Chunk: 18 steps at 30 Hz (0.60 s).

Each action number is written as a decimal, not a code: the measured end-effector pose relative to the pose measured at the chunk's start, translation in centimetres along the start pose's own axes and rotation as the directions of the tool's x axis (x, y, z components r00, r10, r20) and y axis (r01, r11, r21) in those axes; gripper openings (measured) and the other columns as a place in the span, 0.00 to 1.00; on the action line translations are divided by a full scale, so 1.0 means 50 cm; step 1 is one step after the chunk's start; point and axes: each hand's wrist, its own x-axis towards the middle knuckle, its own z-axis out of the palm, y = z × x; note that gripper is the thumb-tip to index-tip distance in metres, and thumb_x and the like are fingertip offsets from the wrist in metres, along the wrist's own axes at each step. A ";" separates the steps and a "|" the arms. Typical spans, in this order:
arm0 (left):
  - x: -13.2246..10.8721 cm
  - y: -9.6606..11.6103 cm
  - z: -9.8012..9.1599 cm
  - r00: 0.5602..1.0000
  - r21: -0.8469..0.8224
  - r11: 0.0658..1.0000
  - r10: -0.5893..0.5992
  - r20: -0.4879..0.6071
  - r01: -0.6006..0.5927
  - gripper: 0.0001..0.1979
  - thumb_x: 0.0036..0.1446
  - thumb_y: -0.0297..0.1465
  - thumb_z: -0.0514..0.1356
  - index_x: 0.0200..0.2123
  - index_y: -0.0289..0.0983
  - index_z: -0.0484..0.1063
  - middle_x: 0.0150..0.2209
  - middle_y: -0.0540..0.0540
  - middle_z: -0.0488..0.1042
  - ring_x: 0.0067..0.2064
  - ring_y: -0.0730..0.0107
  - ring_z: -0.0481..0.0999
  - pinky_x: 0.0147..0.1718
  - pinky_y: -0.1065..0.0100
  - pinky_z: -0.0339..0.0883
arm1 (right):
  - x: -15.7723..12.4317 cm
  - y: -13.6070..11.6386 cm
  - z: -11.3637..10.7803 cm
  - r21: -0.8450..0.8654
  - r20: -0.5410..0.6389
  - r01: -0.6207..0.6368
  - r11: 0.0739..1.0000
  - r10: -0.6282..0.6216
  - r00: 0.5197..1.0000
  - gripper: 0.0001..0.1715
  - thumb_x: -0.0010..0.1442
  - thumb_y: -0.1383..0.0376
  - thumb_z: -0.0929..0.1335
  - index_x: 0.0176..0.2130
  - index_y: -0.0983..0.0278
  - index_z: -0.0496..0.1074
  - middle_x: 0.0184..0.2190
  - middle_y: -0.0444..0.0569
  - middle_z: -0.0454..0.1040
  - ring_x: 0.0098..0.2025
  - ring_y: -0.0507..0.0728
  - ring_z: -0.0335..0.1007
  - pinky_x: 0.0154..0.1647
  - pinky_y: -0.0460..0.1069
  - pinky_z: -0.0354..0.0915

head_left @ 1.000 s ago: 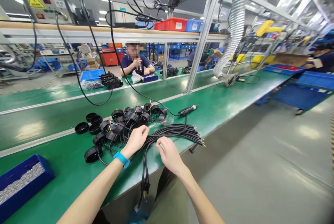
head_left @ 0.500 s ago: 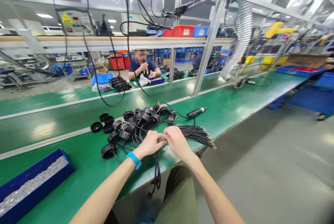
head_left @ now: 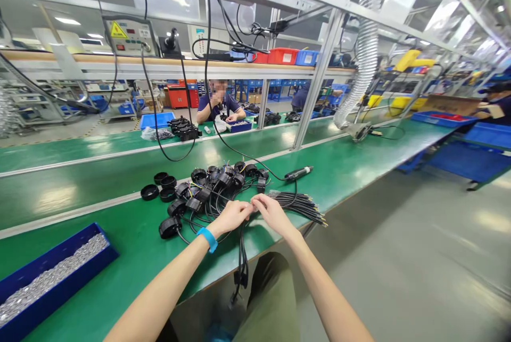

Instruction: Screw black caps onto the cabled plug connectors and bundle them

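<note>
My left hand (head_left: 231, 216), a blue band on its wrist, and my right hand (head_left: 273, 211) meet fingertip to fingertip over a bundle of black cables (head_left: 297, 204) on the green bench (head_left: 120, 230). Both hands pinch the cables where the bundle bends. Some cables hang over the front edge (head_left: 241, 273). Just beyond my hands lies a heap of black round housings with wires (head_left: 211, 182).
A blue bin of small metal parts (head_left: 48, 278) sits at the left. An electric screwdriver (head_left: 298, 173) lies on the bench, its cord hanging from above. A person sits across the line (head_left: 219, 101). Open grey floor lies to the right.
My hands have come together on the cable bundle; a second ago the right hand was apart, nearer the bench edge. The camera has shifted slightly.
</note>
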 end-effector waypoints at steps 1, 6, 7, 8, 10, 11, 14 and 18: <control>-0.004 0.007 0.007 1.000 0.038 0.999 0.013 -0.019 -0.012 0.23 0.70 0.38 0.48 0.26 0.37 0.73 0.27 0.48 0.75 0.34 0.65 0.72 0.41 0.64 0.62 | 0.009 -0.001 0.000 -0.022 0.019 -0.007 1.000 0.008 1.000 0.16 0.72 0.63 0.59 0.38 0.64 0.73 0.34 0.47 0.78 0.36 0.54 0.74 0.41 0.48 0.69; -0.033 0.033 0.059 0.991 0.178 0.981 0.091 -0.097 -0.073 0.12 0.66 0.29 0.53 0.39 0.38 0.78 0.44 0.40 0.80 0.51 0.53 0.73 0.52 0.52 0.60 | 0.091 -0.041 0.037 -0.195 0.154 0.003 0.981 0.028 0.988 0.11 0.69 0.63 0.66 0.43 0.66 0.75 0.40 0.50 0.79 0.41 0.54 0.75 0.45 0.50 0.69; -0.039 0.033 0.069 0.989 0.194 0.978 0.104 -0.109 -0.081 0.12 0.65 0.27 0.53 0.41 0.38 0.78 0.46 0.39 0.80 0.53 0.51 0.72 0.53 0.51 0.60 | 0.108 -0.052 0.050 -0.242 0.193 0.011 0.970 0.037 0.980 0.10 0.68 0.62 0.68 0.44 0.66 0.76 0.41 0.50 0.79 0.43 0.55 0.75 0.47 0.51 0.70; -0.045 0.030 0.078 0.986 0.209 0.974 0.116 -0.122 -0.088 0.12 0.64 0.26 0.54 0.42 0.37 0.78 0.47 0.38 0.79 0.54 0.49 0.72 0.54 0.49 0.60 | 0.122 -0.063 0.064 -0.291 0.234 0.018 0.956 0.053 0.971 0.12 0.66 0.60 0.70 0.44 0.67 0.76 0.42 0.51 0.79 0.44 0.56 0.75 0.49 0.53 0.70; -0.056 0.021 0.090 0.979 0.231 0.968 0.135 -0.151 -0.097 0.13 0.63 0.24 0.53 0.43 0.36 0.78 0.48 0.37 0.79 0.55 0.47 0.72 0.56 0.46 0.60 | 0.143 -0.080 0.090 -0.387 0.312 0.024 0.922 0.107 0.944 0.14 0.64 0.58 0.72 0.42 0.67 0.76 0.43 0.51 0.78 0.45 0.57 0.76 0.50 0.57 0.71; -0.060 0.015 0.094 0.976 0.238 0.966 0.143 -0.163 -0.102 0.13 0.63 0.23 0.53 0.43 0.36 0.78 0.47 0.37 0.79 0.54 0.47 0.73 0.57 0.46 0.60 | 0.149 -0.085 0.101 -0.425 0.345 0.026 0.905 0.136 0.929 0.14 0.65 0.58 0.72 0.41 0.67 0.76 0.42 0.50 0.78 0.44 0.57 0.76 0.50 0.57 0.72; -0.072 0.001 0.099 0.969 0.247 0.962 0.165 -0.185 -0.117 0.14 0.64 0.24 0.52 0.43 0.37 0.77 0.47 0.38 0.79 0.53 0.48 0.74 0.57 0.45 0.62 | 0.153 -0.093 0.119 -0.504 0.393 0.037 0.863 0.192 0.899 0.12 0.67 0.59 0.70 0.41 0.67 0.75 0.42 0.49 0.78 0.45 0.57 0.76 0.50 0.57 0.73; -0.079 -0.007 0.106 0.965 0.250 0.961 0.173 -0.196 -0.122 0.13 0.63 0.24 0.53 0.42 0.36 0.78 0.46 0.38 0.80 0.53 0.46 0.75 0.57 0.44 0.63 | 0.143 -0.093 0.127 -0.552 0.427 0.085 0.830 0.193 0.884 0.14 0.68 0.58 0.69 0.44 0.67 0.75 0.43 0.50 0.78 0.46 0.57 0.76 0.50 0.58 0.73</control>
